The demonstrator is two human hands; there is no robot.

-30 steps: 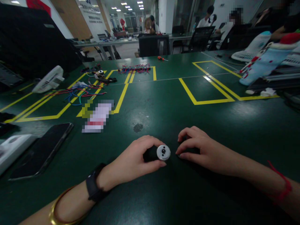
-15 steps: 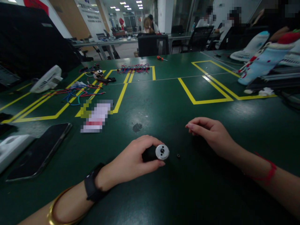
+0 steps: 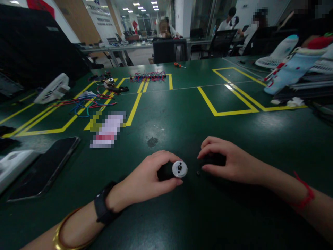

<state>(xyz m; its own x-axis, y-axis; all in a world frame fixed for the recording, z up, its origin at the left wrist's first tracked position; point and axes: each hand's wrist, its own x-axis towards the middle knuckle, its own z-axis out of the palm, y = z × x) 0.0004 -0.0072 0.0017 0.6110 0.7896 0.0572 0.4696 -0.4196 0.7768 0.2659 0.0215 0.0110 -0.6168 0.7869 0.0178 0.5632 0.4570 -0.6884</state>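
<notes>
Between the thumb and fingers of my left hand (image 3: 153, 177) is a small round motor (image 3: 180, 169), its silvery end face turned up with a dark centre and small dark holes. It stands on the green table (image 3: 166, 222). A tiny dark ring-shaped part (image 3: 198, 173), perhaps a nut or small gear, lies on the table just right of the motor. My right hand (image 3: 223, 156) hovers close to that part, thumb and fingers apart, with nothing visible between them.
On the left lie a phone (image 3: 47, 166), a white case (image 3: 15, 165), a pixelated card (image 3: 109, 130) and loose wires (image 3: 88, 102). Farther back are a wire bundle (image 3: 149, 76) and a screwdriver (image 3: 179, 65). A blue bottle (image 3: 288, 71) stands right. Yellow tape marks the table.
My right hand has moved left and toward me, nearer the tiny ring-shaped part, and its pinched fingers have spread. My left hand and the motor have stayed in place.
</notes>
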